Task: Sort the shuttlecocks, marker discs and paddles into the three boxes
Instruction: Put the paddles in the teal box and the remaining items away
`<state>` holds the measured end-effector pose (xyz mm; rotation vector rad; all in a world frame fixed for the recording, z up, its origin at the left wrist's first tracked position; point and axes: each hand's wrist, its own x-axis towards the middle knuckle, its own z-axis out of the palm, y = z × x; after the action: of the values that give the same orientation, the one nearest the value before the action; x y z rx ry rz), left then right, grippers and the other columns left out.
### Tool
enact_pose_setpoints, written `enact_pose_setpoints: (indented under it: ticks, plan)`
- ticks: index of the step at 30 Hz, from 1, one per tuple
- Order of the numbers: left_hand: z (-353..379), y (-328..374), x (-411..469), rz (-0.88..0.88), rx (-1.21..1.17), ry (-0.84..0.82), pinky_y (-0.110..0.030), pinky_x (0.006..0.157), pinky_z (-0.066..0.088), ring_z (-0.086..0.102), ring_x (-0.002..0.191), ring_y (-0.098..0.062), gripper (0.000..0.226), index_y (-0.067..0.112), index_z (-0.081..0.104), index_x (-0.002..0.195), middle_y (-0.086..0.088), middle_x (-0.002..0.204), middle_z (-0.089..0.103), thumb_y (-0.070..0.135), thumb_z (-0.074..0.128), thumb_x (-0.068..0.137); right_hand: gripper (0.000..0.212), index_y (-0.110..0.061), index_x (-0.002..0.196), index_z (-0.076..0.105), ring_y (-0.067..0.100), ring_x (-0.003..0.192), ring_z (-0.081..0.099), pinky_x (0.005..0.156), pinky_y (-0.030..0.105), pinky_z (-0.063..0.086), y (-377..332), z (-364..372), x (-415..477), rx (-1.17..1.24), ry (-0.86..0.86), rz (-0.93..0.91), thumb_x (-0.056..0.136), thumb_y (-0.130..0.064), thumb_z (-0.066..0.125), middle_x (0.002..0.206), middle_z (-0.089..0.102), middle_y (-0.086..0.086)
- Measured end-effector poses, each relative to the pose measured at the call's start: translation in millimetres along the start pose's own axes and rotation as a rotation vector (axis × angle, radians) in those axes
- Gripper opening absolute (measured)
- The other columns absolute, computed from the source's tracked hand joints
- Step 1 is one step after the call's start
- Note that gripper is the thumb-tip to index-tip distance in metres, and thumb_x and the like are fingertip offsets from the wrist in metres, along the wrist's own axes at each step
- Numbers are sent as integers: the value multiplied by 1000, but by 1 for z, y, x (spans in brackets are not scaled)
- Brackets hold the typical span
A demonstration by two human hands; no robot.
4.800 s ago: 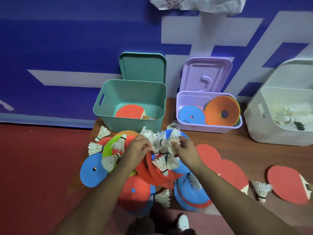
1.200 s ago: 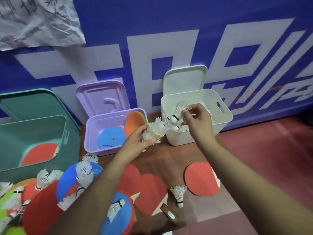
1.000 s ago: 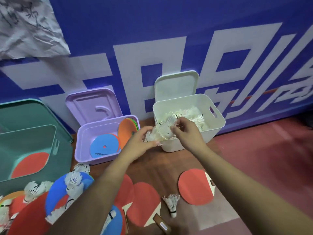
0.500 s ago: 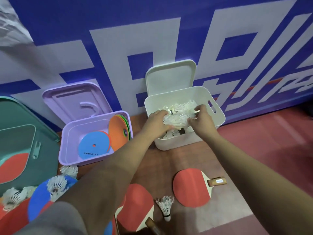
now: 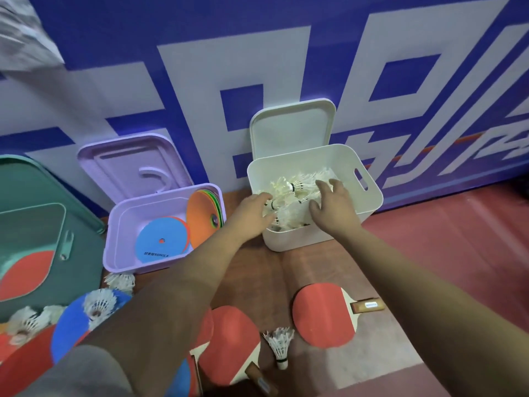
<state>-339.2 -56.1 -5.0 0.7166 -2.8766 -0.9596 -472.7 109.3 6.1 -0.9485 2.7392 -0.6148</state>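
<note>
Looking down, we saw both hands inside the white box [image 5: 369, 209], among the heap of shuttlecocks [image 5: 297, 187]. The right hand [image 5: 333, 209] lay over the feathers with fingers spread and loose, holding nothing. The left hand [image 5: 252, 209] touched the heap at its fingertips; whether it gripped any, we could not tell. Marker discs [image 5: 161, 245] sat in the lilac box [image 5: 134, 269], a red paddle [image 5: 25, 273] in the green box [image 5: 86, 253]. A second paddle [image 5: 323, 313] and a loose shuttlecock [image 5: 279, 345] lay on the floor [image 5: 286, 276] nearer us.
</note>
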Motion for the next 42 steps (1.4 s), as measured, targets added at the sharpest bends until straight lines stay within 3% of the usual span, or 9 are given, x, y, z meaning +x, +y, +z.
enact_pose_setpoints:
  ticks: [4,12,16,21,23,28,33,37,42]
  plan:
    - [-37,-24,-50,-97,-204,183,-22,86,43,60,94,-14,29,13,60,117,-3,113,62,19,64,89,43,-8,128,56,33,121,48,107,41,37,-51,-3,-29,139,75,-164,88,-26,55,129,48,16]
    - [-72,-142,-216,-301,-199,273,-23,73,46,54,63,1,18,24,61,92,2,82,61,7,64,85,38,-8,118,61,25,108,55,97,30,41,-162,63,-129,337,-133,-357,85,-24,52,112,53,9]
    - [-81,-185,-285,-413,-205,325,-23,75,47,58,73,-1,13,23,62,88,2,83,60,13,63,79,41,-6,113,60,29,106,54,96,35,42,-205,111,-168,349,-274,-388,84,-33,48,110,51,10]
    - [-80,-236,-338,-565,-6,465,-41,90,45,56,93,-36,24,9,69,95,-15,94,58,13,72,71,31,-8,117,55,29,102,56,92,37,45,-261,163,-197,288,-414,-370,89,-23,58,114,48,9]
    - [-81,-255,-348,-606,41,407,-42,94,42,54,99,-38,29,10,68,101,-17,98,56,13,75,73,33,-10,120,54,30,97,58,91,38,46,-283,181,-203,269,-467,-368,89,-22,58,115,46,9]
    - [-78,-284,-360,-433,102,134,-34,102,39,48,117,-34,45,19,60,126,-13,121,53,23,65,82,55,-21,143,42,36,102,59,97,33,44,-330,222,-210,136,-625,-364,91,-24,59,128,36,13]
    - [-72,-300,-358,-324,258,-244,-35,107,34,41,127,-29,57,20,50,135,-10,131,48,42,65,84,38,-12,128,55,35,100,60,92,32,45,-345,255,-206,55,-634,-274,90,-15,57,130,42,14]
    - [-69,-314,-362,-252,308,-265,-37,102,39,45,122,-29,49,22,49,131,-8,124,53,28,64,85,17,-8,98,66,33,88,61,78,31,47,-341,259,-200,99,-499,-227,87,-3,53,102,48,7]
    - [-76,-326,-360,-176,223,-223,-34,83,41,61,99,-29,43,22,52,122,-5,103,66,27,69,82,13,-3,89,63,34,86,61,70,36,44,-332,257,-197,145,-390,-267,86,1,52,94,57,13]
